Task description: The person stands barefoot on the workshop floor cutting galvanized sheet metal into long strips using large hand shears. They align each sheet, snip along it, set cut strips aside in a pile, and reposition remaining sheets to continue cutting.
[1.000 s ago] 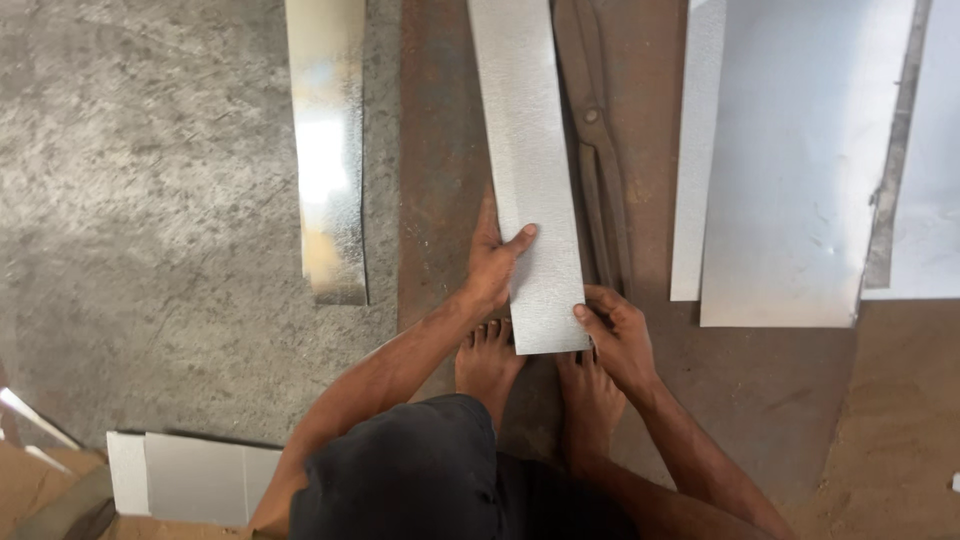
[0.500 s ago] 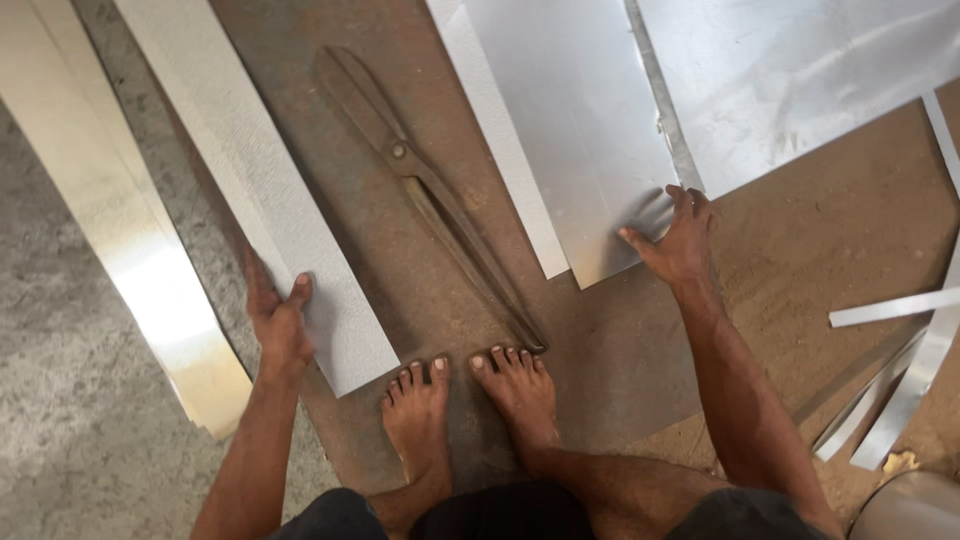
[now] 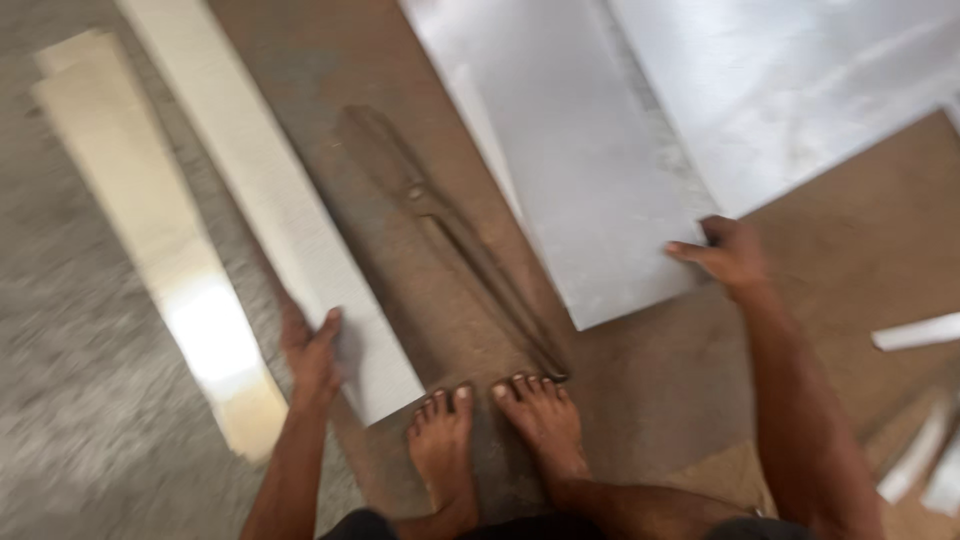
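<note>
Gripping metal sheet [image 3: 590, 190] now, right hand [image 3: 728, 255], left hand [image 3: 312, 355] unmoved

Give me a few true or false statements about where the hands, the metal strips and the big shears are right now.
1. The left hand rests on the long metal strip. True.
2. The right hand holds the shears. False: it grips the corner of the wide metal sheet; the shears lie untouched on the floor.
3. The shears lie between the strip and the sheet. True.
4. The bare feet stand on the wide sheet. False: they stand on the brown board.
</note>
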